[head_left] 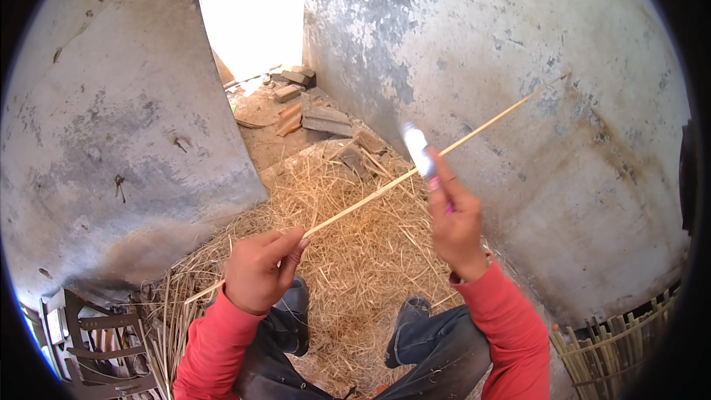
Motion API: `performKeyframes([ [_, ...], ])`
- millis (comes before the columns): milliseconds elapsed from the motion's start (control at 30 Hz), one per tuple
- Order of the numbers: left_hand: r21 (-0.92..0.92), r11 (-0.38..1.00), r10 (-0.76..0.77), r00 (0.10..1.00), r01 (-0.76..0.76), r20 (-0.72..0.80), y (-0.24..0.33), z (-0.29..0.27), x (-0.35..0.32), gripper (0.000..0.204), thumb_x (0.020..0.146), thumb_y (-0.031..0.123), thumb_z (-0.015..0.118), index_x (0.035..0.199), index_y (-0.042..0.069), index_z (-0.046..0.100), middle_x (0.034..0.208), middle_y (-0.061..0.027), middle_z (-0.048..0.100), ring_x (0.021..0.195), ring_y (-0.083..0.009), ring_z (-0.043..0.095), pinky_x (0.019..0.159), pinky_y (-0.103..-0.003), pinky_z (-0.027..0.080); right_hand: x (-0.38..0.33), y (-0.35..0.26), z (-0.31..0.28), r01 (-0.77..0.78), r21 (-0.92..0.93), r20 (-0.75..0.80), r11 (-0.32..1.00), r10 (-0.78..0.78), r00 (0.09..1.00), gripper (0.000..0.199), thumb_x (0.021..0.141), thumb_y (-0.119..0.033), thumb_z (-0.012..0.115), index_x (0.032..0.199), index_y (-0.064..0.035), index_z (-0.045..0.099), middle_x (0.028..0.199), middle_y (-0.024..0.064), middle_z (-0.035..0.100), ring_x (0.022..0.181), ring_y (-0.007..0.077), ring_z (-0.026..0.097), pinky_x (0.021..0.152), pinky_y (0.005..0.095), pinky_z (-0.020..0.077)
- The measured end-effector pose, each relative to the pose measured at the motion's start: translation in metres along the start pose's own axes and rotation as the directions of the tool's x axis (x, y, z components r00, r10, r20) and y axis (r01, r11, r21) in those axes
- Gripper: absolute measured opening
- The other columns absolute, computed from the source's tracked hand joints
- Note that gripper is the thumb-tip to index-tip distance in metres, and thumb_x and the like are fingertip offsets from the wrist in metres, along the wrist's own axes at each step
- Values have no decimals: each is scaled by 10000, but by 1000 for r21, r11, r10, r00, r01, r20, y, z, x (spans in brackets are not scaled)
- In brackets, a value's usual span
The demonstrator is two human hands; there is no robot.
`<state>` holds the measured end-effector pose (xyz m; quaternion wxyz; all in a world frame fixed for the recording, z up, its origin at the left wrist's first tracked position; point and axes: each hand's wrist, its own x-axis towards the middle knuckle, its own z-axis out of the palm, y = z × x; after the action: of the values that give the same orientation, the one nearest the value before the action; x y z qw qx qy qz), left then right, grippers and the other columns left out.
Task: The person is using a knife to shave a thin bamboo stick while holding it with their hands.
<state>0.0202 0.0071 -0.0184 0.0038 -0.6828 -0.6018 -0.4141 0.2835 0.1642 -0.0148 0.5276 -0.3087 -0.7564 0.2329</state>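
Observation:
My left hand (pixel 259 270) is closed around a long, thin pale bamboo strip (pixel 354 206), its thumb and fingers pinching it. The strip slants up to the right across my view, and its short lower end sticks out behind the left hand. My right hand (pixel 455 226) grips a knife (pixel 417 150) by its handle, of which only a bit of pink shows. The bright blade is blurred and overlaps the strip about midway along. I cannot tell whether blade and strip touch. One right finger reaches up beside the blade.
A thick layer of straw-like shavings (pixel 355 267) covers the floor around my shoes. Broken bricks (pixel 326 120) lie near the bright doorway. Worn plaster walls (pixel 503 44) stand on both sides. A dark wooden chair (pixel 111 324) is at lower left, upright bamboo slats (pixel 618 352) at lower right.

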Motion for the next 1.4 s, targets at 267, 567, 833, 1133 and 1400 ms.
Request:
performKeyframes([
  [267,65,998,11,996,-5,-91,5,1,-1,165,945,125,783,1092,53,769,740,-136,636,581,-340,628,516,-421,463,7,-10,15,55,29,-44,998,-54,998,487,1053,-59,597,1539,-47,565,667,-6,554,579,53,441,517,270,382],
  [567,-33,999,-42,995,39,-91,17,1,-7,111,967,47,748,1066,1,765,695,-140,586,552,-288,555,534,-386,423,-6,-22,33,152,69,25,986,-154,988,524,1042,-40,604,1560,-41,529,896,89,756,603,36,456,529,256,401],
  [833,-102,994,-44,995,34,-92,21,10,-6,103,974,71,748,1045,0,767,681,-161,591,547,-283,574,536,-379,432,-26,-34,53,95,189,150,977,-124,981,471,1080,-80,574,1549,-51,549,845,14,686,621,28,433,536,248,392],
  [1133,-219,950,-225,974,221,6,22,0,-6,139,994,115,741,1039,-15,763,712,-202,633,565,-321,597,552,-388,455,-15,-23,42,40,79,36,996,-43,998,465,1097,-85,539,1561,-56,541,772,-53,541,636,21,415,548,235,376],
  [1400,-215,945,-243,969,244,30,17,-2,-10,131,1011,121,719,1027,1,769,655,-188,610,520,-310,556,539,-381,449,-15,-20,38,-118,215,113,969,95,989,462,1105,-126,547,1563,-71,546,775,-60,532,648,15,394,562,227,353],
])
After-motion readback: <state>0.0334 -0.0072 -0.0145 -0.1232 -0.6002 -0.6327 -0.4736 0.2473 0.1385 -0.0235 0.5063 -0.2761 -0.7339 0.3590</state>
